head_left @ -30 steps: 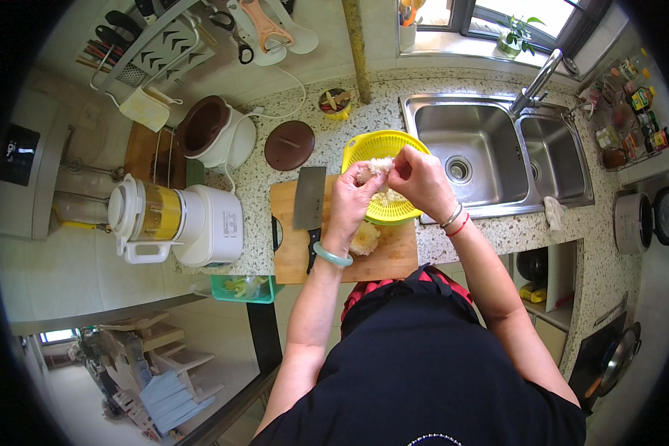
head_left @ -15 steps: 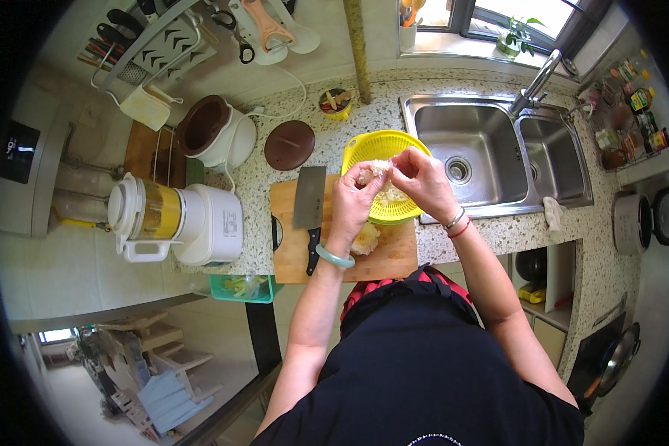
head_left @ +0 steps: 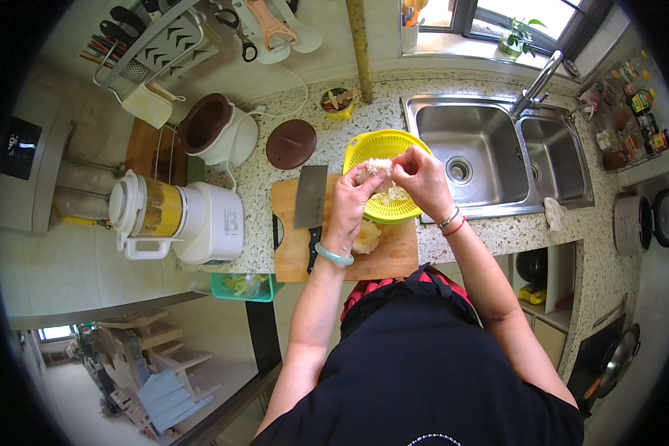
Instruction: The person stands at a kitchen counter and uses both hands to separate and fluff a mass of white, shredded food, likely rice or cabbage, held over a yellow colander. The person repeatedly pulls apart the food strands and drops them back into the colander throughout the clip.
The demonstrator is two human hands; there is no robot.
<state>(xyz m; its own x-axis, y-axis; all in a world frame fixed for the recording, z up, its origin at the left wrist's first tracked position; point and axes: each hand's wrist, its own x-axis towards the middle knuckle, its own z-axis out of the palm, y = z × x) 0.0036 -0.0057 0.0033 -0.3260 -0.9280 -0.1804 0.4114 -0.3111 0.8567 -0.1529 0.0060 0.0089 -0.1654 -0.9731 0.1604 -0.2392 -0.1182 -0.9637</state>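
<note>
My left hand (head_left: 351, 199) is closed around a pale, frilly piece of white fungus (head_left: 379, 166), above a yellow colander (head_left: 383, 137). My right hand (head_left: 424, 181) pinches at the same piece's right side; whatever its fingertips hold is too small to make out. Torn white bits (head_left: 391, 195) lie in the colander. Below it, partly behind my left wrist, a yellowish-white clump of fungus (head_left: 366, 238) rests on the wooden cutting board (head_left: 395, 256). A cleaver (head_left: 311, 197) lies flat on the board's left part, its black handle toward me.
A double steel sink (head_left: 464, 149) is right of the colander. Behind the board are a brown lid (head_left: 291, 145) and a small yellow cup (head_left: 337, 104). A white pot (head_left: 234, 141) and a blender (head_left: 208, 223) stand left. A green bin (head_left: 245, 288) hangs at the counter edge.
My right hand has shifted slightly, its fingers drawn closer together at the fungus. More of the frilly piece shows between my hands. The colander and cleaver stay in place.
</note>
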